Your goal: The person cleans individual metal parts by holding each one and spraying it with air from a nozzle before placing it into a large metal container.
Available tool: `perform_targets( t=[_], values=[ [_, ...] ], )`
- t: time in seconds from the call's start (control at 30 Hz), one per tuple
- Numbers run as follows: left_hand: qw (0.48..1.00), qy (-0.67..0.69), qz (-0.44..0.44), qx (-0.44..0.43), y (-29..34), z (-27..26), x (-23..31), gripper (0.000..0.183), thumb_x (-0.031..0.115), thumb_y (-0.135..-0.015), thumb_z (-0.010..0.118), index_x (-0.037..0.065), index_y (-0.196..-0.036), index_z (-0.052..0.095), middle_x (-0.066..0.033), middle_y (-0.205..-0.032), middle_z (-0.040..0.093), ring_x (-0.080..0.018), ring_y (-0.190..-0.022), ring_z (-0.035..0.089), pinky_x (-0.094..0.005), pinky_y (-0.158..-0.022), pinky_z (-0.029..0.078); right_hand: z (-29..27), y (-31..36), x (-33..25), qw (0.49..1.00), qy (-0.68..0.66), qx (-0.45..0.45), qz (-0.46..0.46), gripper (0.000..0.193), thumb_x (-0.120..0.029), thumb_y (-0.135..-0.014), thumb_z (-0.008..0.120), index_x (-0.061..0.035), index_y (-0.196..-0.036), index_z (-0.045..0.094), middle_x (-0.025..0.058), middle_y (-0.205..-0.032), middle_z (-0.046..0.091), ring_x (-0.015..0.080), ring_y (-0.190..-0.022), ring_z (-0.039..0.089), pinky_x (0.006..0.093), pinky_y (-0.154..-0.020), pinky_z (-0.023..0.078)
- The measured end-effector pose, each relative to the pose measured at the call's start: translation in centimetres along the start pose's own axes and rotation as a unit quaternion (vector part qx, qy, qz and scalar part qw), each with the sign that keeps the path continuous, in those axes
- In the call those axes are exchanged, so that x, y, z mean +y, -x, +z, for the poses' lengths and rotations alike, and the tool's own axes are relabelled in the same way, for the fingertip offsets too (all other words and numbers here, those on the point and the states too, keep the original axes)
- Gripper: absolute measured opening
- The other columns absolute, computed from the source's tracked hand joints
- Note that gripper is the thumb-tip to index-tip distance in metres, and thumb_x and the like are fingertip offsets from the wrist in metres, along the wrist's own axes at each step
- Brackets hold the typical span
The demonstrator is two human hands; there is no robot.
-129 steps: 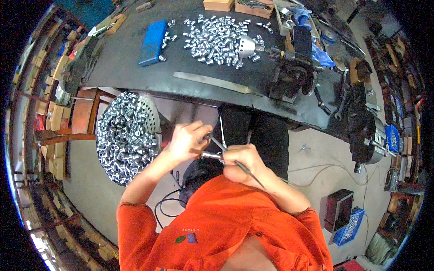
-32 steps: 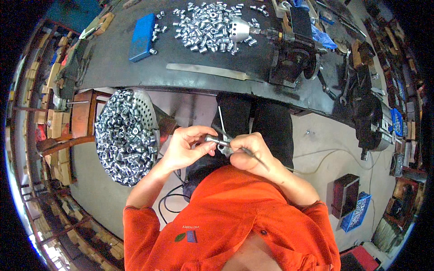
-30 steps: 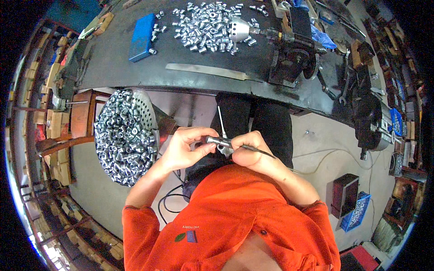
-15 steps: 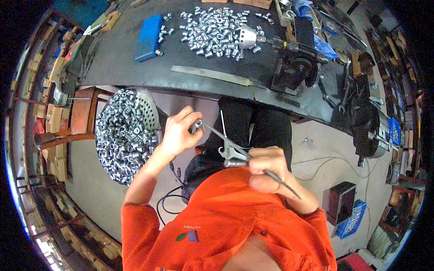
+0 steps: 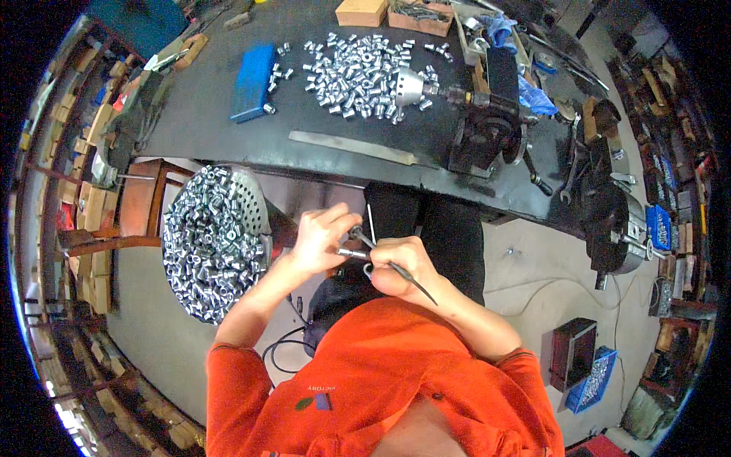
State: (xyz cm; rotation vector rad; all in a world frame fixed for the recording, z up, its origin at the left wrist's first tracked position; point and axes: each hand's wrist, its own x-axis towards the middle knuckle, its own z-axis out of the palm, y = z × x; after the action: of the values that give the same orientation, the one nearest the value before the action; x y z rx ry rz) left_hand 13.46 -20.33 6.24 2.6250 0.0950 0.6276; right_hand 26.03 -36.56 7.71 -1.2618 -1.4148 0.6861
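Observation:
My left hand [image 5: 324, 240] is closed around a small shiny metal sleeve [image 5: 355, 230], its fingers hiding most of it. My right hand [image 5: 400, 265] grips a thin, dark, file-like tool [image 5: 415, 286]; one end meets or lies close against the sleeve, while the other sticks out behind the fist. Between the hands shows a bright metal cylinder [image 5: 352, 253], apparently also held in the right hand; its kind is unclear. A slim pale rod [image 5: 371, 225] rises beyond the right hand. Left of my hands, a perforated metal container [image 5: 255, 199] is heaped with similar metal sleeves [image 5: 213, 244].
On the dark workbench [image 5: 228, 148] lie a pile of metal sleeves [image 5: 354, 76], a blue tray [image 5: 253, 82] and a long flat strip [image 5: 350, 147]. A dark geared fixture [image 5: 491, 137] and a vise [image 5: 609, 221] stand to the right. Blue crate [image 5: 592, 381] on the floor.
My hands have come together, the right moving left and up, bringing the tool to the sleeve. A toothed silvery piece seen by the right hand is now mostly hidden.

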Motion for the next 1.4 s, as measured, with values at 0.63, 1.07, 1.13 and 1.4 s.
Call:
perform_targets(
  t=[0.63, 1.07, 1.13, 1.4],
  values=[
    [0.965, 0.139, -0.211, 0.065, -12.7, -7.1, -10.7, 0.039, 0.020, -0.085, 0.065, -0.001, -0.116, 0.053, -0.0009, -0.063, 0.056, -0.0072, -0.048, 0.051, -0.0231, -0.045, 0.040, -2.5, 3.1, 0.1, 0.976, 0.156, 0.147, -0.027, 0.021, 0.007, -0.054, 0.049, -0.0042, -0.053, 0.032, 0.0062, -0.051, 0.033, 0.0195, -0.042, 0.035, 0.0295, -0.040, 0.024],
    [0.872, -0.359, -0.266, -0.202, 11.8, -9.5, -17.0, 0.019, 0.009, -0.068, 0.061, 0.008, -0.086, 0.067, -0.0142, -0.080, 0.065, -0.0288, -0.075, 0.065, -0.0401, -0.065, 0.052, -1.6, 3.0, 1.0, 0.994, 0.070, 0.079, 0.028, 0.023, -0.008, -0.060, 0.059, -0.0035, -0.055, 0.037, 0.0074, -0.054, 0.035, 0.0198, -0.046, 0.037, 0.0321, -0.043, 0.026],
    [0.837, -0.391, -0.266, -0.276, 10.6, -8.8, -16.2, 0.016, 0.010, -0.067, 0.062, 0.009, -0.082, 0.066, -0.0134, -0.087, 0.063, -0.0299, -0.079, 0.065, -0.0413, -0.067, 0.052, -1.7, 3.2, 1.0, 0.993, 0.079, 0.082, 0.031, 0.023, -0.008, -0.060, 0.059, -0.0035, -0.055, 0.037, 0.0076, -0.054, 0.035, 0.0202, -0.046, 0.037, 0.0323, -0.044, 0.026],
    [0.813, -0.412, -0.181, -0.370, 9.8, -8.8, -17.0, 0.016, 0.011, -0.069, 0.063, 0.008, -0.084, 0.065, -0.0129, -0.091, 0.062, -0.0286, -0.079, 0.065, -0.0407, -0.066, 0.051, -1.7, 4.3, 1.9, 0.987, 0.115, 0.107, 0.040, 0.021, -0.002, -0.056, 0.057, -0.0036, -0.055, 0.036, 0.0081, -0.053, 0.036, 0.0227, -0.045, 0.039, 0.0325, -0.043, 0.027]
  ],
)
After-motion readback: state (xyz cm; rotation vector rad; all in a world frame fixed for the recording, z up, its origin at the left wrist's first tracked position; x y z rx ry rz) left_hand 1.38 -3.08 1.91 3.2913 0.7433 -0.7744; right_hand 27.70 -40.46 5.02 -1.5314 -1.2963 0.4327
